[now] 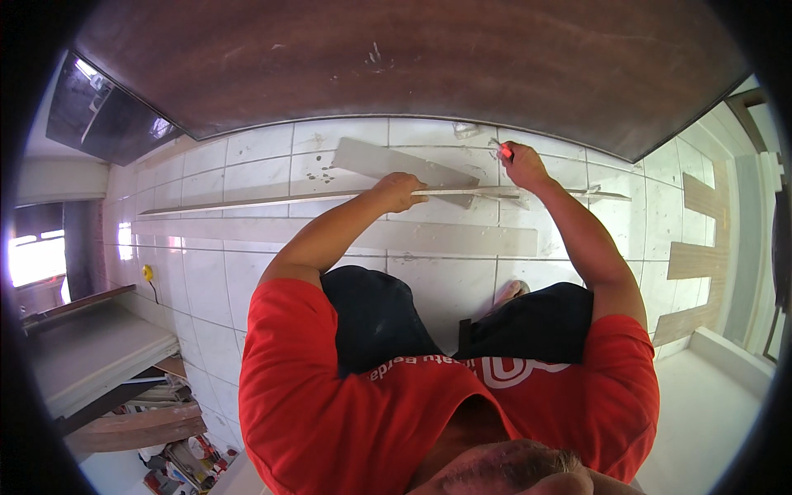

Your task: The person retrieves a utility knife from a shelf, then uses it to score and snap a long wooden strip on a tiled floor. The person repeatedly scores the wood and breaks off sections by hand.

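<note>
My left hand (400, 191) is closed around a long, narrow pale strip (272, 201), which stands on edge and runs sideways over the white tiled floor. My right hand (525, 167), lifted beyond the strip's right part, grips a small red-handled tool (506, 152). Its exact kind is too small to make out. Behind the strip a grey board (363, 160) lies at a slant on the tiles, partly hidden by my left hand and the strip. Nearer to me, a flat pale plank (462, 238) lies roughly parallel to the strip.
A large dark brown panel (412, 58) spans the far side. Wood-look planks (700, 261) lie at the right. At the left are a yellow tape measure (148, 272), a low pale surface (99, 351) and piled tools (186, 462). Clear plastic (466, 129) lies near the panel's edge.
</note>
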A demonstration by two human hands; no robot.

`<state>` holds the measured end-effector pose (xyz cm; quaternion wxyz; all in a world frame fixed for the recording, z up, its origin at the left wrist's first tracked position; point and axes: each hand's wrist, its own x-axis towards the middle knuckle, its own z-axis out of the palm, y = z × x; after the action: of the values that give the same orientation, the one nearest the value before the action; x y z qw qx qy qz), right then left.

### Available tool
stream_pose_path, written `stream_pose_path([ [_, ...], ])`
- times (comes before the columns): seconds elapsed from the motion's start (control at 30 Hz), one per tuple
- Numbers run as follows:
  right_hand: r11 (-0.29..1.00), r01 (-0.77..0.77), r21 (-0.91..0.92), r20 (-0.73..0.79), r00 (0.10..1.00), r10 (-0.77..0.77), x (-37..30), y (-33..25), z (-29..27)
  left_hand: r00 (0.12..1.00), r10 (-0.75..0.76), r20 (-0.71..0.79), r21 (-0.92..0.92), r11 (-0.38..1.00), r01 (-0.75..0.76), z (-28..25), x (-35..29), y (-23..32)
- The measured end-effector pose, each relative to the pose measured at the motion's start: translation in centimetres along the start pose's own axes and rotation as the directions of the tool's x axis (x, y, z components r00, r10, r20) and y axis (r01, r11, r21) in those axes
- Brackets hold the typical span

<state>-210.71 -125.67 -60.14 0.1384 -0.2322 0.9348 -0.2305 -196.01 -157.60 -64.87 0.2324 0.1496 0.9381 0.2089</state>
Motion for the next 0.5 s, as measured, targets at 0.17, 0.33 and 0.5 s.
stream_pose_path([
  [0.17,0.977,-0.110,0.183,-0.077,0.989,0.126,2.1,1.4,-3.5,0.995,-0.022,0.093,0.035,0.999,0.019,-0.6,1.2,1.6],
  [0.33,0.994,0.110,-0.004,-0.103,0.989,-0.110,1.9,-0.9,-6.0,0.997,-0.029,0.076,0.022,0.999,0.027,-0.8,1.0,1.3],
  [0.5,0.934,0.302,-0.193,0.139,0.950,-0.279,-0.1,-1.0,-2.8,1.000,-0.004,0.028,0.044,0.999,0.003,-0.8,1.4,1.2],
])
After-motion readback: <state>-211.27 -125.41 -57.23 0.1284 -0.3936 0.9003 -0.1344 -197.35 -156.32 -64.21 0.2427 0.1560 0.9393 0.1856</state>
